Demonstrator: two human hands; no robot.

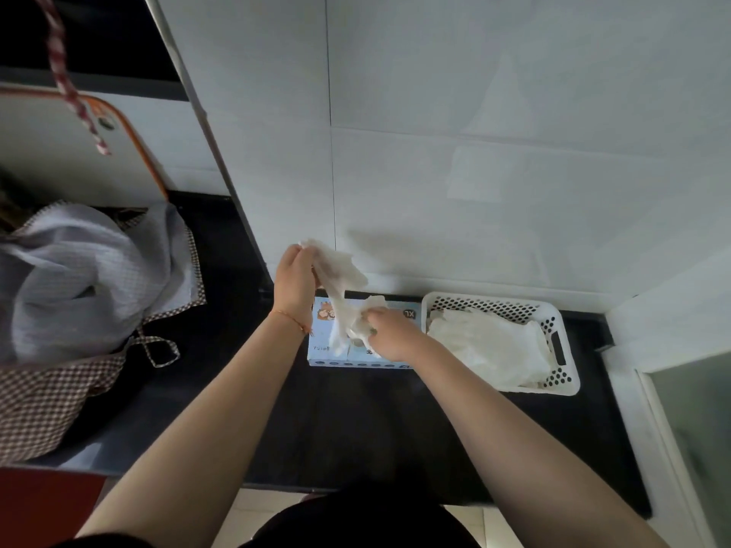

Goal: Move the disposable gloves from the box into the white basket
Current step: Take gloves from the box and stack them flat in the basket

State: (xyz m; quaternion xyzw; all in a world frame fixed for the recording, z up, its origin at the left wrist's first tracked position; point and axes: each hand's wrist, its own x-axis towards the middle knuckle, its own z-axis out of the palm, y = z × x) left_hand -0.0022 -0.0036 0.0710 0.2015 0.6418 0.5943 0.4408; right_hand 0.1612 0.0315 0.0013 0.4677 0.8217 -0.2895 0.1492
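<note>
1. Thin translucent plastic, the disposable gloves (pixel 336 278) look feather-light, limp and clingy; pinching a bunched edge seems safest.
2. Left hand (pixel 294 280) is raised above the box (pixel 322 350), pinching one glove's end.
3. Right hand (pixel 389 334) sits over the box opening, gripping crumpled gloves.
4. White basket (pixel 561 346), just right of the box on the bench (pixel 356 421), already holds a pile.

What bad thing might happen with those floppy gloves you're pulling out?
The left hand holds a glove high while the right hand grips more at the box. The thin gloves look stuck together, so extra ones might get dragged out and drop on the dark counter. The light box might also lift or slide. The white basket is already quite full, so some could spill over.
</note>
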